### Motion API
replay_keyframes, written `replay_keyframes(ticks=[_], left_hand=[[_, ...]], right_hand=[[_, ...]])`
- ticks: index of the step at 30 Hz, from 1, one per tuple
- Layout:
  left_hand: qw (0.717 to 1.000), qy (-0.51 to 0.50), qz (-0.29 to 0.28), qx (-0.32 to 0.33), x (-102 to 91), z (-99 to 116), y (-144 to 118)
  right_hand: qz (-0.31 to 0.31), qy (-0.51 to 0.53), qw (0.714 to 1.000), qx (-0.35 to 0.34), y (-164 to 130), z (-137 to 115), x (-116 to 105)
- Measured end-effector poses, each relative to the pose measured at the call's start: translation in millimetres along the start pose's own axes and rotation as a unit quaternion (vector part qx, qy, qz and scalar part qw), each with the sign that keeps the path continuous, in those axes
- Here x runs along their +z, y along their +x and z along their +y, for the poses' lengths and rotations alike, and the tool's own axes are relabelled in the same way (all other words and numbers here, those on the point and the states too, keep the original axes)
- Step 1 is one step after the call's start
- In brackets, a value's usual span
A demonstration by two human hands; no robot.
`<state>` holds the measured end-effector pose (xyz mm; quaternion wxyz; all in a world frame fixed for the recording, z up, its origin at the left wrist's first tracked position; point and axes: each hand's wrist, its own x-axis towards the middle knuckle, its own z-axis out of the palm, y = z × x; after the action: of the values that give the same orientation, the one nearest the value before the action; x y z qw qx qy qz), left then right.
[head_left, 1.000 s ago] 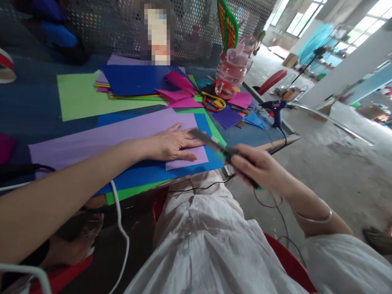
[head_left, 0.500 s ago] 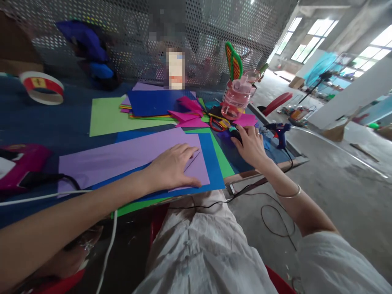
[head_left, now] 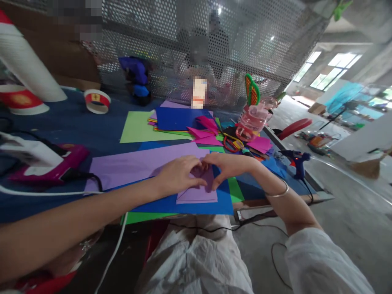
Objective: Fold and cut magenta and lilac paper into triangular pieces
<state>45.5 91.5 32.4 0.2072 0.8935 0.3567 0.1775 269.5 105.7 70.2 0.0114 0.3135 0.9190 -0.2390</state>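
Observation:
A long purple paper sheet (head_left: pixel 134 167) lies on a blue sheet (head_left: pixel 196 206) near the table's front edge. My left hand (head_left: pixel 177 176) presses its right end, fingers on the fold. From the right, my right hand (head_left: pixel 228 164) meets it and lifts a cut corner flap of the purple paper (head_left: pixel 208 179). The fingertips of both hands touch over that flap. A green sheet (head_left: pixel 234 190) shows under the blue one.
A pile of coloured papers (head_left: pixel 180 122) lies behind, with red-yellow scissors (head_left: pixel 231 143), a pink bottle (head_left: pixel 252 122) and a blue glue gun (head_left: pixel 297 161) at the right edge. A pink iron (head_left: pixel 45 165) and tape rolls (head_left: pixel 97 101) sit at the left. A perforated metal screen stands behind.
My right hand put down the dark cutter near the scissors and came back to the purple paper, where it now lifts the cut flap. The view tilted up.

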Motion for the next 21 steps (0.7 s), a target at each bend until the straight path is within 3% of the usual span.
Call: replay_keyframes(ticks=[4, 5, 10, 11, 13, 16, 19, 21], left_hand=[[0.99, 0.0, 0.143, -0.009, -7.4, -34, 16], [0.987, 0.014, 0.157, -0.01, -8.7, -42, 19], [0.993, -0.014, 0.105, -0.044, -11.4, -60, 27], [0.994, -0.017, 0.099, -0.044, -11.5, -60, 27], [0.995, -0.012, 0.089, -0.045, -11.3, -59, 27], [0.996, 0.013, 0.072, -0.051, -10.0, -57, 27], [0.995, 0.041, 0.065, -0.057, -8.7, -55, 27], [0.995, 0.051, 0.059, -0.063, -8.6, -54, 26]], right_hand=[[0.023, -0.022, 0.999, 0.035, -3, -2, 10], [0.028, -0.013, 0.999, 0.038, -5, 0, 11], [0.051, 0.146, 0.988, 0.012, -4, 22, 10], [0.082, 0.178, 0.981, 0.007, -3, 30, 10], [0.217, 0.201, 0.955, 0.03, 1, 47, 8], [0.441, 0.122, 0.879, 0.134, 3, 71, 5], [0.507, 0.053, 0.841, 0.184, -2, 80, 3], [0.498, 0.009, 0.846, 0.191, -4, 75, 4]])
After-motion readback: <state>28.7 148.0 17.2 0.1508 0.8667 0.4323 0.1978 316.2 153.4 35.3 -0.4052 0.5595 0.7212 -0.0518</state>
